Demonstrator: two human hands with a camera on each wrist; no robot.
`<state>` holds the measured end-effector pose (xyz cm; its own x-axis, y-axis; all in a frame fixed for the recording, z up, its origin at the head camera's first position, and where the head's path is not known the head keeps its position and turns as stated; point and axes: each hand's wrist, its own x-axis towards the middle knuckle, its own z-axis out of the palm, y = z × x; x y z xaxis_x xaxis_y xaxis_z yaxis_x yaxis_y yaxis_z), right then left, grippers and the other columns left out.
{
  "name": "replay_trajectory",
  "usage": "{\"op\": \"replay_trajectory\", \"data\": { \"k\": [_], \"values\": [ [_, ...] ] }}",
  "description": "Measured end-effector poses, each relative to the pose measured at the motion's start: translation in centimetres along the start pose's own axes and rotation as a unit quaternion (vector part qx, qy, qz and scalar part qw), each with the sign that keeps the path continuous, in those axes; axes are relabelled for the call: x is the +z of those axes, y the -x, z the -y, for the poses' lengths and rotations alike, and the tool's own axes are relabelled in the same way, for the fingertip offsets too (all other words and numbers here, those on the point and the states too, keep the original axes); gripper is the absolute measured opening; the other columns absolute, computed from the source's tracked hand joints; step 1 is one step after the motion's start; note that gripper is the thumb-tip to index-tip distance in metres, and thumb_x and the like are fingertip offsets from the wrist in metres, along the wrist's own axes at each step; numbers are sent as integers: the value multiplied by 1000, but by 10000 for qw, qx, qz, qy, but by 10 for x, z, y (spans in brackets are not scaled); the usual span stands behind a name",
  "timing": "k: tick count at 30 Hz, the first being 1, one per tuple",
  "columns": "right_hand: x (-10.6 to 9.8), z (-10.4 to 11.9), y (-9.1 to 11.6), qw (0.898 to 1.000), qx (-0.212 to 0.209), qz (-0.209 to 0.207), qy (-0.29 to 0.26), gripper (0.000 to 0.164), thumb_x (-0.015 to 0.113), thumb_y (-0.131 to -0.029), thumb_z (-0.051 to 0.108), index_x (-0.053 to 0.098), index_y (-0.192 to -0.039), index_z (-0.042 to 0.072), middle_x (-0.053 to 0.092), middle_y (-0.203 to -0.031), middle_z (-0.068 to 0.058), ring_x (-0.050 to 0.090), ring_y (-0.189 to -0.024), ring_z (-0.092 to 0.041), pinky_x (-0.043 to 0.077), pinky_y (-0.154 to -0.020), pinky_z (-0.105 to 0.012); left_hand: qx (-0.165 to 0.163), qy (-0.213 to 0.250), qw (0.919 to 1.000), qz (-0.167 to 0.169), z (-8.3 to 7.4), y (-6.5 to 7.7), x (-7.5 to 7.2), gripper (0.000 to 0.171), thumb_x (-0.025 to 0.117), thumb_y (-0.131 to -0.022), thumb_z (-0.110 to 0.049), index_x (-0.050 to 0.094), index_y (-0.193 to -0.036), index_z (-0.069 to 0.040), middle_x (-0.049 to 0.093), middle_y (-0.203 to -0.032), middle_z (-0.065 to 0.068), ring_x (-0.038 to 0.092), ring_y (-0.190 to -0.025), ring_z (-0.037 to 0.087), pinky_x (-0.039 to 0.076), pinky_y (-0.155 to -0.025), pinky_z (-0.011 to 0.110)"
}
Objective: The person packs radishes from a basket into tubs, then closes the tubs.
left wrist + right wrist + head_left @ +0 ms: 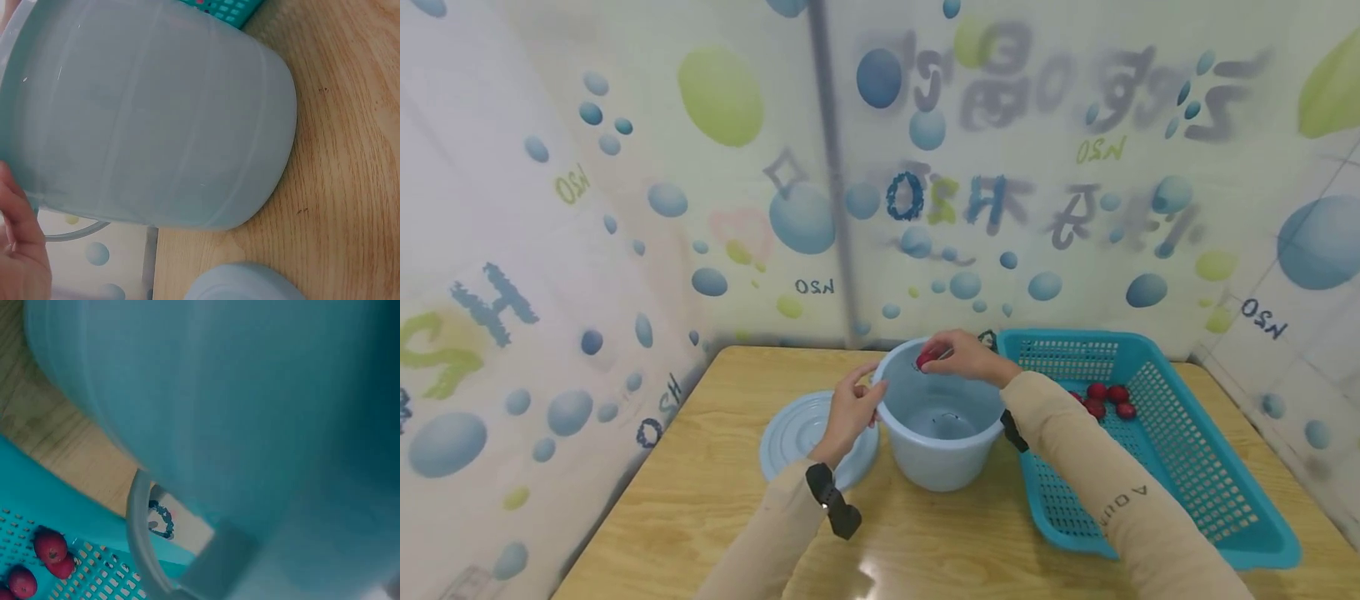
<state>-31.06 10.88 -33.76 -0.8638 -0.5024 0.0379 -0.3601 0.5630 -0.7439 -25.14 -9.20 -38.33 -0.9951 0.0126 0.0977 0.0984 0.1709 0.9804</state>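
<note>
A light blue plastic bucket (943, 467) stands upright on the wooden table, its mouth uncovered. My left hand (850, 408) grips the bucket's left rim; in the left wrist view its fingers (22, 215) curl at that edge. Just inside the far part of the mouth, my right hand (966, 358) pinches a small red fruit (922, 360). Faint dark marks show on the bucket floor. The right wrist view is filled mostly by the bucket wall (156, 381) and its grey handle (140, 537); the right fingers are hidden there.
Left of the bucket lies its round blue lid (782, 433), flat on the table (700, 500). A teal perforated basket (1262, 517) sits close on the right, with several red fruits (1097, 392) toward its far end. A printed curtain (745, 208) hangs behind the table.
</note>
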Motion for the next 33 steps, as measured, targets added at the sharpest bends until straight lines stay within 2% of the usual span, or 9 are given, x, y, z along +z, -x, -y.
{"op": "replay_trajectory", "data": {
  "k": [5, 11, 15, 26, 33],
  "values": [
    [9, -4, -2, 9998, -94, 182, -73, 28, 64, -81, 13, 59, -106, 1, 61, -99, -9, 56, -96, -24, 47, -80, -34, 7, -37, 10000, 31, -13, 7, 0, 41, 56, -85, -7, 47, -124, 1, 44, -51, 3, 42, -37, 7, 37, -39, 20],
    [22, -6, -2, 9992, -213, 275, 193, 23, 66, -79, 10, 60, -99, 2, 62, -93, -6, 57, -91, -21, 47, -79, -33, 12, -28, 10000, -31, 4, -3, 1, 40, 58, -85, -12, 50, -123, -5, 44, -51, 1, 42, -36, 8, 38, -38, 20],
    [30, -7, -1, 9988, -93, 250, 404, 20, 68, -77, 9, 61, -95, 4, 62, -90, -4, 57, -87, -19, 48, -78, -33, 40, -127, 9998, -112, 13, -8, 3, 40, 59, -84, -15, 50, -123, -8, 43, -51, 1, 42, -36, 9, 38, -37, 20],
    [41, -13, -1, 9967, 301, 546, 519, 21, 69, -75, 7, 58, -93, 8, 60, -89, -2, 57, -85, -17, 48, -74, -30, 69, -141, 9997, -176, 13, -7, 2, 39, 60, -84, -16, 52, -122, -10, 45, -52, 2, 43, -37, 9, 39, -39, 25],
    [43, -15, -1, 9931, 598, 827, 571, 25, 69, -73, 9, 57, -95, 10, 59, -88, -1, 57, -84, -16, 47, -73, -30, 64, -99, 9997, -197, 14, -8, 3, 38, 60, -84, -15, 53, -121, -10, 46, -52, 2, 43, -36, 9, 38, -36, 21]
  ]
}}
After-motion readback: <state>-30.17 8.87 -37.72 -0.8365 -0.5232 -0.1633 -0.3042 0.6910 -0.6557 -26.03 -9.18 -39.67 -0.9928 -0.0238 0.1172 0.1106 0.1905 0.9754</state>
